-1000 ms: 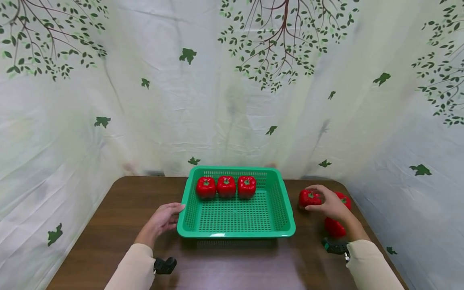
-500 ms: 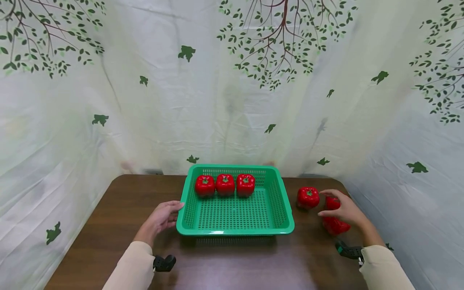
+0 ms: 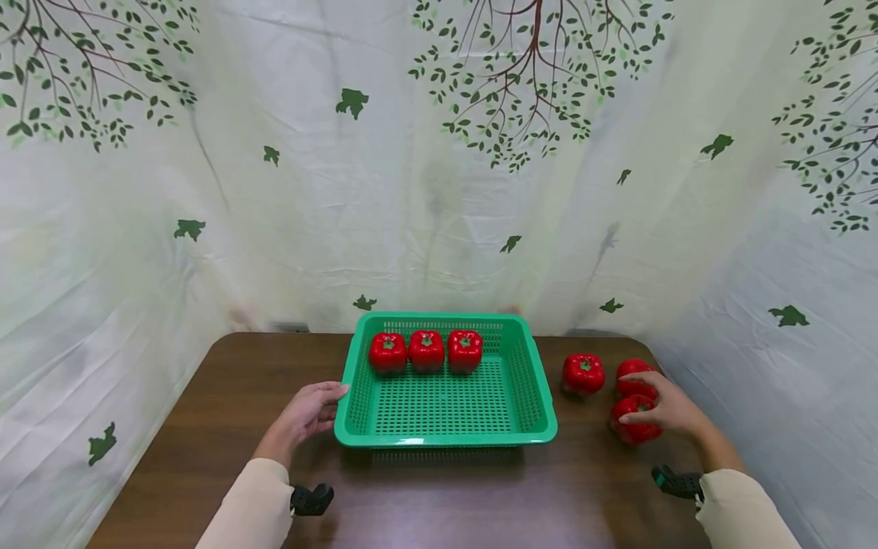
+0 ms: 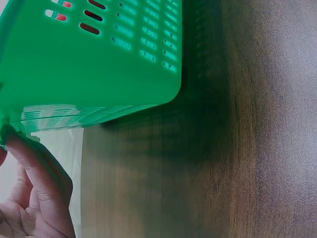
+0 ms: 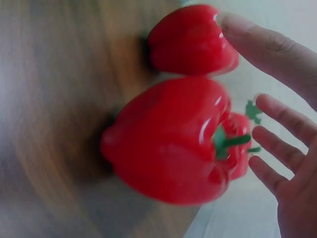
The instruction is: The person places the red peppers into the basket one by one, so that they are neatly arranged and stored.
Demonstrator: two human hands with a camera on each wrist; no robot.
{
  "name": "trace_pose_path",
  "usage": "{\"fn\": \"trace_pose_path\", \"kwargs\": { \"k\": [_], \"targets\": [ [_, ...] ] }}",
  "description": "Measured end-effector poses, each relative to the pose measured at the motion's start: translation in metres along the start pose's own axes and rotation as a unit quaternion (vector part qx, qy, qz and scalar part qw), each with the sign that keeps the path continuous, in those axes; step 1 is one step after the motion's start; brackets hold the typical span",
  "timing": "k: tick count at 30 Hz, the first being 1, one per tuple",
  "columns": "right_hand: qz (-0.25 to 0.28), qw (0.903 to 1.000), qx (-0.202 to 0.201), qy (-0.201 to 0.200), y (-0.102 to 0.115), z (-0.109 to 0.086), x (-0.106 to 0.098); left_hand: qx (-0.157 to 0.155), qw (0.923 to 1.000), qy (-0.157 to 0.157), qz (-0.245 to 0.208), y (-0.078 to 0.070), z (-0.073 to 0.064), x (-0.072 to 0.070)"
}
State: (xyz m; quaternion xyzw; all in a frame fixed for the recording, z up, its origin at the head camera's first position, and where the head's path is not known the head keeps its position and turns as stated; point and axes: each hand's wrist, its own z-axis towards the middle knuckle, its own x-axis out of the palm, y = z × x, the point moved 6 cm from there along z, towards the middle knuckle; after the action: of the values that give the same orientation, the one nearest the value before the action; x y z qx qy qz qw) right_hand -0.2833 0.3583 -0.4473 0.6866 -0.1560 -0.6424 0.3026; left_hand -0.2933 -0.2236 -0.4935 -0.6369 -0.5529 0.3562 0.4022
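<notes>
My left hand (image 3: 312,414) grips the left rim of a green plastic basket (image 3: 446,442); in the left wrist view its fingers (image 4: 37,168) reach the basket's edge. Three red bell peppers, one of them the middle pepper (image 3: 427,351), stand in a row at the back of the basket. My right hand (image 3: 668,408) hovers with spread fingers over the near pepper (image 3: 634,433) at the table's right. Behind that one sits another pepper (image 3: 631,369), partly covered by the hand. The right wrist view shows the near pepper (image 5: 168,144) with its green stem, fingers and thumb apart from it.
A third loose pepper (image 3: 583,374) stands between the basket and the right-hand pair. Everything rests on a dark wooden table (image 3: 466,503). A leaf-printed curtain (image 3: 439,229) hangs close behind the table and along its sides.
My right hand has let go of the pepper nearest the basket, leaving it standing on the table. It has moved right and toward me, over the near pepper. The left hand has stayed on the rim.
</notes>
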Motion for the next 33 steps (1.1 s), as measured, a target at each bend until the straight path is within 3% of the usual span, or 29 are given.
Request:
{"fn": "trace_pose_path", "kwargs": {
  "k": [20,28,33],
  "targets": [
    [0.019,0.9975,0.040,0.056,-0.021,-0.011,0.010,0.000,0.9999,0.000,-0.012,0.000,0.000,-0.002],
    [0.034,0.9959,0.018,0.082,-0.022,-0.014,0.013,-0.001,0.9999,-0.007,-0.007,0.002,-0.003,-0.003],
    [0.004,0.9974,-0.005,0.072,-0.021,-0.015,0.011,-0.001,0.9999,-0.009,-0.009,0.002,-0.002,-0.003]
  ]
}}
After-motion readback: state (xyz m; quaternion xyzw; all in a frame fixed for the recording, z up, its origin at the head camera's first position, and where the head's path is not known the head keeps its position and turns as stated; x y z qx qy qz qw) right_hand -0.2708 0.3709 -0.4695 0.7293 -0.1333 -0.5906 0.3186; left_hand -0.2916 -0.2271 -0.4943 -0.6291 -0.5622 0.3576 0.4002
